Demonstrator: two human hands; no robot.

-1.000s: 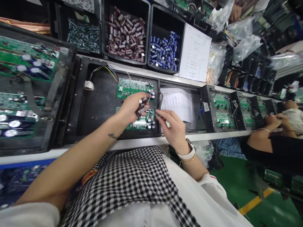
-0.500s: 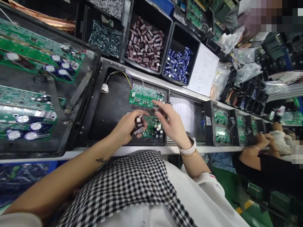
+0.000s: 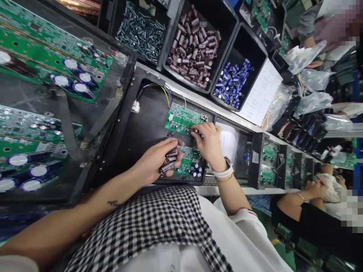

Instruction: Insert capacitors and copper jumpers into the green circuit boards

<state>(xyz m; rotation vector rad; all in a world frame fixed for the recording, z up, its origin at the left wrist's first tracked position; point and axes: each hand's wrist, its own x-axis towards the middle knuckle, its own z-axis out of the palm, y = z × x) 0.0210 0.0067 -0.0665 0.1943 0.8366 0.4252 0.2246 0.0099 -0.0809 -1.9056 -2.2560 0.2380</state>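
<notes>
my left hand (image 3: 154, 160) sits nearest me, curled shut round a clutch of brown capacitors (image 3: 168, 160), their ends poking out between thumb and fingers, parked over the lower green board (image 3: 188, 158) in the black tray (image 3: 136, 139). it has dropped back toward me from where it hovered a second ago, higher over the boards, so it now reads as the supply hand, just holding stock. my right hand (image 3: 208, 143), white watch (image 3: 224, 172) at the wrist, has done the opposite: a second ago it was low beside the tray edge, half a second ago lifted and open over the lower board, and now it has gone forward, fingertips (image 3: 198, 131) pinched down on the right edge of the upper green board (image 3: 181, 119). something small and dark sits under those fingertips; i take it for one capacitor being seated, though the part itself is mostly hidden. so one piece has moved from the handful to the far board, by my reading. beyond the tray, the coloured wires and white connector (image 3: 136, 107) lie untouched, then the bins: brown capacitors in one bin (image 3: 195, 34), blue ones in the next (image 3: 231, 81), grey parts in a bin at left (image 3: 140, 32). far right, another person's hands (image 3: 313, 187) work at their own trays.
</notes>
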